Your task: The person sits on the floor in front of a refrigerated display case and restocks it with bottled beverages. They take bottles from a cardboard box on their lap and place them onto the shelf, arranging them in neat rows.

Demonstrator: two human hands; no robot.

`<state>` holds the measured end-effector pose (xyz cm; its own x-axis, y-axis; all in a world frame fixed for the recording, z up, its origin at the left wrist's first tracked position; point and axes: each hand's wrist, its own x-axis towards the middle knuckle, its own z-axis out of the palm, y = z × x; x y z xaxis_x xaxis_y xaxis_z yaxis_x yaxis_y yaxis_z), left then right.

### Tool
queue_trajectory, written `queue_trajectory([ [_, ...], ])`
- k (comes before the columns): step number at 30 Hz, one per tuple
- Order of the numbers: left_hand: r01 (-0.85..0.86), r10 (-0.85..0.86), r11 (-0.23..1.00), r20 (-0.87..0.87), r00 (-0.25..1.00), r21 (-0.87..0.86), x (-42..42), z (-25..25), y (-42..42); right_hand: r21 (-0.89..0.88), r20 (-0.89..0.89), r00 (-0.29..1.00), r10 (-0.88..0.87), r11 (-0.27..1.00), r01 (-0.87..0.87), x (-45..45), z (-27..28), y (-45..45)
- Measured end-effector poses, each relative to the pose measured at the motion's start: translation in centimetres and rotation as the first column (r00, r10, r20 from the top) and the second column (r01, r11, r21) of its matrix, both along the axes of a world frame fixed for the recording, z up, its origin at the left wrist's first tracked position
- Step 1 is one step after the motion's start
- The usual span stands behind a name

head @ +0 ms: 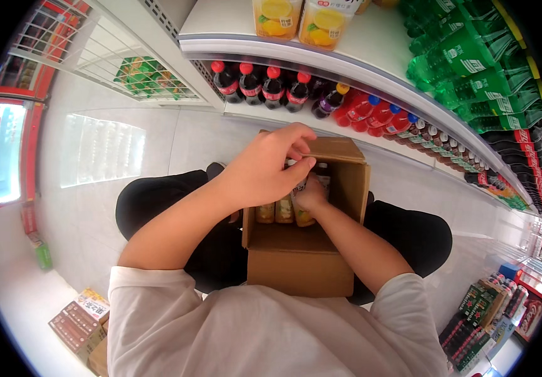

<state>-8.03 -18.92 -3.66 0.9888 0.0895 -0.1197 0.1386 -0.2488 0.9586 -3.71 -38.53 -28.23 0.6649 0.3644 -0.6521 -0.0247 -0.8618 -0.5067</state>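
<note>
An opened cardboard box (299, 271) stands on the floor between my knees, its flaps folded out. Inside it are several plastic drink bottles (265, 213) with yellowish labels and white caps. My right hand (312, 193) reaches into the box and is closed around one bottle (305, 217), which leans a little against its neighbours. Over the box's far left part hangs my left hand (283, 158), its fingers curled and its thumb stretched towards the bottle tops. Whether that hand touches a cap is hidden from view.
Ahead stands a shelf unit (337, 61) with cola bottles (273, 89), red drink bottles (378, 115) and lemon tea bottles (326, 26). Green soda bottles (459, 61) fill the upper right. A white wire rack (96, 61) is at upper left. Cartons (75, 325) and drink packs (476, 315) lie behind.
</note>
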Motion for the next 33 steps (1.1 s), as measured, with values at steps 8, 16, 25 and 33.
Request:
queue_trajectory([
  [8, 0.062, -0.066, 0.99, 0.029, 0.997, 0.128, 0.2, -0.2, 0.0, 0.096, -0.254, 0.925, -0.281, 0.945, 0.314, 0.4, 0.6, -0.3],
  [16, 0.117, -0.125, 0.964, 0.022, 0.992, 0.238, 0.1, -0.6, 0.0, 0.025, -0.117, 0.925, -0.361, 0.93, 0.366, -0.3, -3.0, -1.4],
  [25, 0.146, -0.167, 0.93, 0.035, 0.985, 0.338, -0.3, -0.7, 0.1, -0.043, -0.056, 0.961, -0.27, 0.963, 0.268, 0.6, -10.1, -2.7],
  [33, 0.163, -0.195, 0.921, 0.056, 0.979, 0.354, -0.4, -0.6, 0.0, -0.022, -0.044, 0.999, -0.019, 1.0, 0.018, -0.1, -5.8, -1.5],
])
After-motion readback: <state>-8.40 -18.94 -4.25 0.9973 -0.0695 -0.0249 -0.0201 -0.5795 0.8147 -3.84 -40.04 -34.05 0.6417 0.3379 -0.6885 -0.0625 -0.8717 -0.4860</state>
